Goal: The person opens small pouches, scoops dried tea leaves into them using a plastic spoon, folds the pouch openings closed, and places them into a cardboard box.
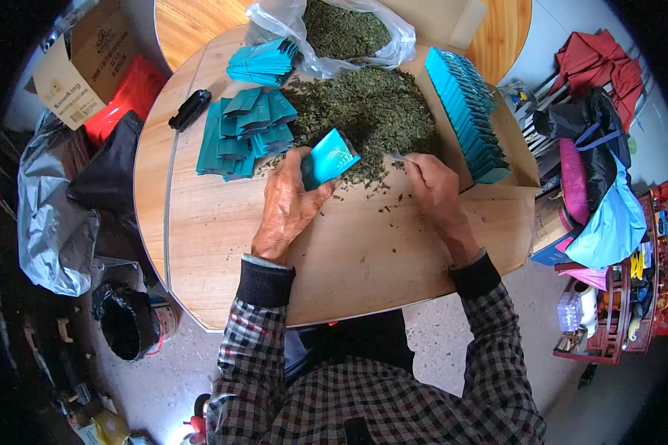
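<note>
My left hand (288,200) is wrapped round a teal packet (329,159), tilted beside the pile of dried green leaves (393,111). At the pile's lower right edge, my right hand (434,184) pinches a small, pale spoon-like tool (396,157), its far end near the leaves. Flat teal packets (234,130) lie stacked to the left of the leaves, with a bundle of teal packets (261,62) behind them. A row of upright teal packets (464,115) fills a cardboard box (516,137) on the right.
An open plastic bag (404,43) of leaves stands at the back of the wooden table (334,259). A black object (190,110) lies near the left edge. On the floor at left is a bin (126,326); bags and a carton (78,78) stand beyond the table.
</note>
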Action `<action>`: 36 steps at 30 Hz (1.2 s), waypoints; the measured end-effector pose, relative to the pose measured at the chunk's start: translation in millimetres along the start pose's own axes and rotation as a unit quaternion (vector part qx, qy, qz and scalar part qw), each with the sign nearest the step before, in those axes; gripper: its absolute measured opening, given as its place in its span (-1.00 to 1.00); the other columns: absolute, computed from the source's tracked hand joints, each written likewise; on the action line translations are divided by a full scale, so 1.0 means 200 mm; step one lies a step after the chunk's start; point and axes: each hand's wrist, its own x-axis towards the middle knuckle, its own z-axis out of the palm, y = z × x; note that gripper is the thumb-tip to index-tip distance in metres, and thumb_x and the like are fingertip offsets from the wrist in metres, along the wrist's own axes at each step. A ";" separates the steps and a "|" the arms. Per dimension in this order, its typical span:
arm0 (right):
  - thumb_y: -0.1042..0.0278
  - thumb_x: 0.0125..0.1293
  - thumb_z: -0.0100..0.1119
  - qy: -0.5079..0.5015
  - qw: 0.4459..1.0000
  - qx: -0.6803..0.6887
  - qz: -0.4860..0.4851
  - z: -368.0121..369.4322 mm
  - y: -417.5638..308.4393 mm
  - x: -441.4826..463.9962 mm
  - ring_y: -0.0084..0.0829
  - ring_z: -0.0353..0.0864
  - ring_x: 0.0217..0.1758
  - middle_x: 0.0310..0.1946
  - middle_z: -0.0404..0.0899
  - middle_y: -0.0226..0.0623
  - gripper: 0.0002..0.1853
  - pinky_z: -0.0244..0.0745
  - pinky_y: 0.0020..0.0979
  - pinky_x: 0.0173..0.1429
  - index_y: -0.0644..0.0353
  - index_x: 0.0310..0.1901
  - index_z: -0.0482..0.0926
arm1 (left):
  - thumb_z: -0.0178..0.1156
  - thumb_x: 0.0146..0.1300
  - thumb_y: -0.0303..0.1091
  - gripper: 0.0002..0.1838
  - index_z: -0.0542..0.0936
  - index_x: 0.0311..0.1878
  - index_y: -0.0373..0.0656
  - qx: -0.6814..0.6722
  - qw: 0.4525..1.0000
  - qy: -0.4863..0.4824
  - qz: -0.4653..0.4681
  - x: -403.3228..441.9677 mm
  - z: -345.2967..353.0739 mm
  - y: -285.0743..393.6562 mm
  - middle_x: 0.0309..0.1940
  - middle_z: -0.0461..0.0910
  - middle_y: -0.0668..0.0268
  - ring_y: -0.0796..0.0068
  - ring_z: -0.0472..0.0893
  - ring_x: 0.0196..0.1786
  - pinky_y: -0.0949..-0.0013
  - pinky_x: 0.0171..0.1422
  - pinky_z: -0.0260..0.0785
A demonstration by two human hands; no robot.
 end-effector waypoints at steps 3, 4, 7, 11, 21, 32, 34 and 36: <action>0.46 0.53 0.26 0.002 1.000 -0.008 -0.001 -0.05 -0.01 -0.05 -0.07 0.80 -0.06 -0.12 0.76 -0.01 -0.85 0.66 -0.27 0.05 0.33 0.00 0.70 | 0.58 0.15 -0.26 -0.38 0.56 0.21 -0.32 -0.010 1.000 -0.006 0.010 0.00 0.00 -0.02 -0.11 0.70 -0.10 -0.14 0.70 -0.04 -0.02 0.07 0.55; 0.46 0.53 0.26 0.003 1.000 -0.008 0.000 -0.07 -0.02 -0.07 -0.07 0.80 -0.06 -0.12 0.76 -0.01 -0.85 0.66 -0.27 0.05 0.33 0.00 0.70 | 0.58 0.16 -0.25 -0.38 0.57 0.22 -0.32 -0.011 1.000 -0.005 0.026 0.00 0.00 -0.02 -0.12 0.69 -0.09 -0.14 0.70 -0.04 -0.01 0.08 0.55; 0.50 0.52 0.26 0.011 0.999 -0.027 0.020 -0.09 -0.04 -0.10 -0.05 0.80 -0.05 -0.12 0.77 -0.03 -0.85 0.66 -0.28 0.05 0.31 0.03 0.70 | 0.58 0.15 -0.26 -0.37 0.56 0.24 -0.32 -0.001 1.000 -0.011 0.007 0.00 0.01 -0.01 -0.08 0.68 -0.09 -0.13 0.69 0.00 -0.01 0.12 0.54; 0.52 0.51 0.29 0.039 0.999 0.001 0.014 -0.13 -0.06 -0.11 -0.25 0.77 -0.18 -0.16 0.77 -0.11 -0.86 0.65 -0.35 -0.05 0.30 0.03 0.72 | 0.58 0.16 -0.28 -0.36 0.56 0.25 -0.32 0.025 0.999 -0.020 0.011 -0.01 0.01 0.01 -0.06 0.68 -0.09 -0.13 0.67 0.05 -0.02 0.19 0.52; 0.54 0.50 0.32 0.013 0.999 0.050 -0.013 -0.23 -0.28 -0.05 -0.47 0.72 -0.21 -0.18 0.77 -0.20 -0.85 0.61 -0.43 -0.10 0.30 0.04 0.71 | 0.57 0.16 -0.28 -0.35 0.55 0.27 -0.29 0.059 0.996 -0.031 0.057 -0.02 0.03 0.00 0.05 0.68 -0.06 -0.19 0.64 0.13 -0.10 0.28 0.46; 0.57 0.48 0.30 -0.053 0.995 0.043 -0.066 -0.25 -0.34 0.03 -0.18 0.78 -0.16 -0.14 0.76 -0.03 -0.86 0.66 -0.29 -0.03 0.34 0.02 0.69 | 0.56 0.19 -0.26 -0.37 0.55 0.28 -0.23 0.056 0.996 -0.060 0.027 -0.01 0.01 0.03 0.06 0.68 -0.04 -0.15 0.64 0.13 -0.10 0.30 0.43; 0.57 0.47 0.30 -0.064 0.994 0.034 -0.082 -0.26 -0.34 0.05 -0.12 0.79 -0.15 -0.14 0.76 -0.01 -0.86 0.67 -0.26 -0.02 0.35 0.01 0.68 | 0.55 0.18 -0.28 -0.38 0.55 0.27 -0.24 0.069 0.995 -0.056 0.044 -0.01 0.01 0.05 0.05 0.67 -0.05 -0.17 0.65 0.13 -0.11 0.28 0.45; 0.59 0.44 0.31 -0.083 0.990 0.017 -0.114 -0.26 -0.33 0.06 -0.03 0.78 -0.11 -0.13 0.75 0.00 -0.86 0.68 -0.21 -0.02 0.36 -0.02 0.68 | 0.55 0.19 -0.29 -0.39 0.55 0.26 -0.25 0.066 0.995 -0.050 0.052 -0.01 0.02 0.03 0.05 0.67 -0.06 -0.19 0.65 0.13 -0.11 0.27 0.46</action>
